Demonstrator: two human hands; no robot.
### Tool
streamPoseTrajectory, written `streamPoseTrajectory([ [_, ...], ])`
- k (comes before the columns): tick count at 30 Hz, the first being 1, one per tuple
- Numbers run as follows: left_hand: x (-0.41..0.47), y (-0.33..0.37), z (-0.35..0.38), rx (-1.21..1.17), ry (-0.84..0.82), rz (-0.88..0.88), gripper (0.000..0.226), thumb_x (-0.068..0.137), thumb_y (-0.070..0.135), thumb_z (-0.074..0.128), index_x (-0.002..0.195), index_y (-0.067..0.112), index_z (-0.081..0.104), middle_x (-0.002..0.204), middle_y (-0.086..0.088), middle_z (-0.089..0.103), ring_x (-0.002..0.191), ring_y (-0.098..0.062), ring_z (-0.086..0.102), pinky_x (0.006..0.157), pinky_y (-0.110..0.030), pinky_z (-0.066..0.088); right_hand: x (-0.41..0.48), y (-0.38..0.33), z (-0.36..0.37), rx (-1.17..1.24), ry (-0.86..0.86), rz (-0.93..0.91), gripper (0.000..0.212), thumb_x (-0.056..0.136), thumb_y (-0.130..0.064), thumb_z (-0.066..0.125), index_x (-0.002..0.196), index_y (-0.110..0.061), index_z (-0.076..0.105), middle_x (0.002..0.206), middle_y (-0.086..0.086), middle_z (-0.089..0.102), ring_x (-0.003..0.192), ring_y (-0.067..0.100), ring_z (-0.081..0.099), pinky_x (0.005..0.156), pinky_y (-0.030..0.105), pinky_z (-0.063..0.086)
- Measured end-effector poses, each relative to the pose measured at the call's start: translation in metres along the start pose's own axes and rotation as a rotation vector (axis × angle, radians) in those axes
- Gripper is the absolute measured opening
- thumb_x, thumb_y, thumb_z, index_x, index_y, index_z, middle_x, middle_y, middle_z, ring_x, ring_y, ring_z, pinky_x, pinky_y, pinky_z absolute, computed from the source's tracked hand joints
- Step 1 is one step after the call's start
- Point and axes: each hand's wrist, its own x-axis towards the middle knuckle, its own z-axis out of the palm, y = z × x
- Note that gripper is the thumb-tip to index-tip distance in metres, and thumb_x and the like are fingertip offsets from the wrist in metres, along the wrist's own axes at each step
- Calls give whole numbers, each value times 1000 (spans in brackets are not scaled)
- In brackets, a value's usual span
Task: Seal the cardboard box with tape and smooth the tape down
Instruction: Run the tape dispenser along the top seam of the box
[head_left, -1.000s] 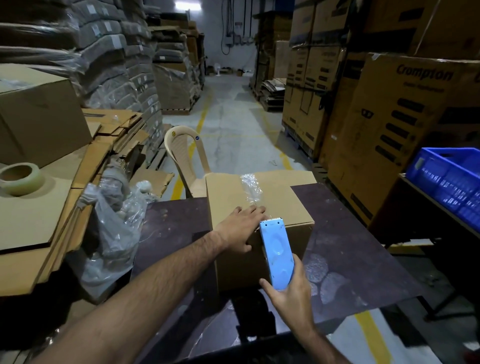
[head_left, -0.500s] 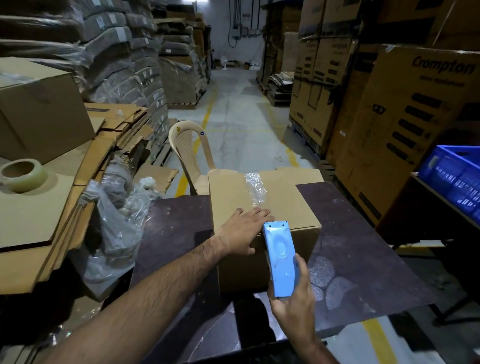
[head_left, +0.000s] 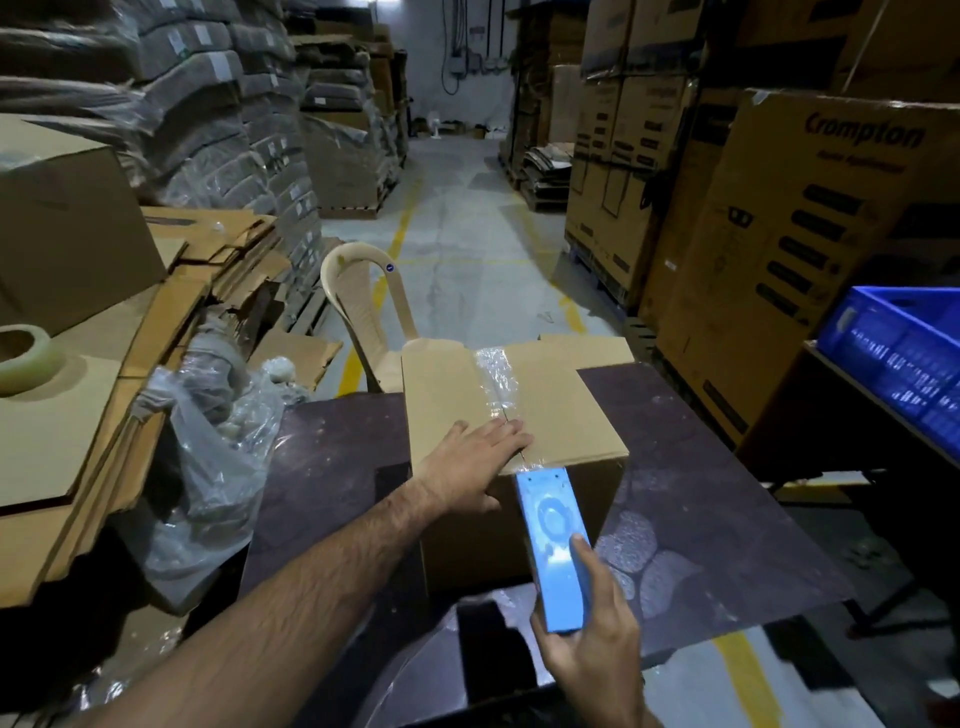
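Note:
A brown cardboard box stands on a dark table. Clear tape runs along its top seam from the far edge toward me. My left hand lies flat on the near part of the lid, fingers spread over the seam. My right hand grips a blue tape dispenser held against the box's front face, its nose at the top front edge where the tape bends over.
A beige plastic chair stands behind the box. A plastic bag and flattened cartons with a tape roll lie at left. A blue crate sits at right; stacked cartons line the aisle.
The dispenser has slid down from the top edge onto the box's front face, drawing tape over the edge. My left hand stays pressed on the lid.

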Motion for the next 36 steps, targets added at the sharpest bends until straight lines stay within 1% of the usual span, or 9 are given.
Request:
streamPoseTrajectory([
  [4, -3, 2, -1, -18, -18, -9, 98, 78, 34, 75, 152, 25, 10, 162, 2, 6, 148, -17, 7, 116, -51, 13, -31, -7, -7, 7, -23, 54, 105, 38, -8, 92, 130, -28, 46, 93, -8, 60, 71, 14, 59, 68, 11, 47],
  [10, -6, 6, -4, -7, -28, 8, 97, 80, 36, 72, 152, 24, 8, 162, 0, 4, 148, -18, 6, 116, -53, 13, -36, 6, -11, 35, -77, 68, 109, 43, -15, 95, 131, -40, 35, 103, -15, 57, 80, 10, 57, 77, -1, 40],
  [12, -7, 4, -8, -30, -42, 22, 95, 81, 35, 69, 153, 23, 7, 162, 0, 3, 148, -18, 4, 116, -54, 11, -33, 1, -16, 74, -43, 186, 100, 52, -19, 89, 121, -53, 26, 99, -13, 59, 81, 14, 61, 73, 6, 45],
  [14, -7, 2, -11, -71, -69, 45, 91, 81, 37, 61, 153, 22, 7, 162, -1, 2, 149, -18, 3, 116, -55, 9, -35, 5, -16, 77, -71, 276, 90, 57, -23, 84, 110, -56, 19, 102, -4, 64, 89, 23, 64, 72, 15, 45],
  [16, -8, 0, -15, -123, -104, 64, 88, 79, 41, 48, 154, 21, 6, 163, -2, 0, 149, -18, 1, 116, -56, 6, -37, 13, -16, 64, -80, 258, 90, 58, -23, 83, 113, -54, 18, 113, 2, 64, 97, 26, 64, 76, 18, 45],
  [20, -9, -2, -17, -202, -136, 61, 74, 87, 51, 21, 154, 24, 6, 163, 2, 0, 148, -12, -3, 118, -50, -1, -40, 15, -13, 42, -66, 141, 113, 55, -20, 88, 121, -69, 10, 110, -12, 56, 90, 15, 61, 78, 8, 42],
  [22, -9, -2, -14, -234, -90, 43, 68, 93, 56, 18, 154, 27, 10, 162, 5, 5, 148, -9, 0, 118, -48, 0, -39, 13, -12, 40, -107, 99, 120, 53, -16, 89, 129, -66, 11, 104, -15, 53, 83, 14, 58, 76, 3, 42],
  [31, -7, 3, -6, -131, 24, -5, 60, 99, 55, 24, 152, 29, 18, 161, 7, 14, 147, -10, 9, 117, -48, 10, -35, 11, -9, 1, -172, 4, 125, 45, -18, 92, 142, -47, 20, 90, -1, 62, 63, 16, 57, 65, 7, 49],
  [36, -5, 3, -4, -93, 16, -7, 62, 98, 57, 23, 152, 28, 17, 161, 7, 14, 147, -10, 10, 116, -51, 12, -40, 3, -18, -52, -197, 43, 124, 45, -39, 90, 145, -43, 16, 78, 0, 65, 55, 17, 62, 57, 10, 51],
])
